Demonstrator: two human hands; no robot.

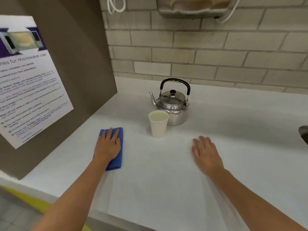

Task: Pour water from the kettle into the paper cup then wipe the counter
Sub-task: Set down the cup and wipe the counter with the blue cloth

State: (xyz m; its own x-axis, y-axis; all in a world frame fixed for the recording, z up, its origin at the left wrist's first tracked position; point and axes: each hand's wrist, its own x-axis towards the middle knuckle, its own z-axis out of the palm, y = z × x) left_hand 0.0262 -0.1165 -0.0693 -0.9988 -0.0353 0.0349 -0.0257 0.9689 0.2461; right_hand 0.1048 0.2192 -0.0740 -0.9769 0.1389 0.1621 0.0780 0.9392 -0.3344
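A steel kettle [172, 104] with a black handle stands upright near the back of the white counter [158, 180], spout pointing left. Just in front of it stands a white paper cup [158, 125] with water in it. My left hand [108, 145] lies flat on a folded blue cloth [116, 161] at the counter's left, fingers spread, pressing it down. My right hand [205, 153] rests palm down on the bare counter to the right of the cup, fingers apart, holding nothing.
A brown side panel with a microwave-use notice [28, 84] walls the left. A brick wall [200, 52] runs behind, with a dispenser [195, 7] mounted above. A sink edge [304, 133] shows at the far right.
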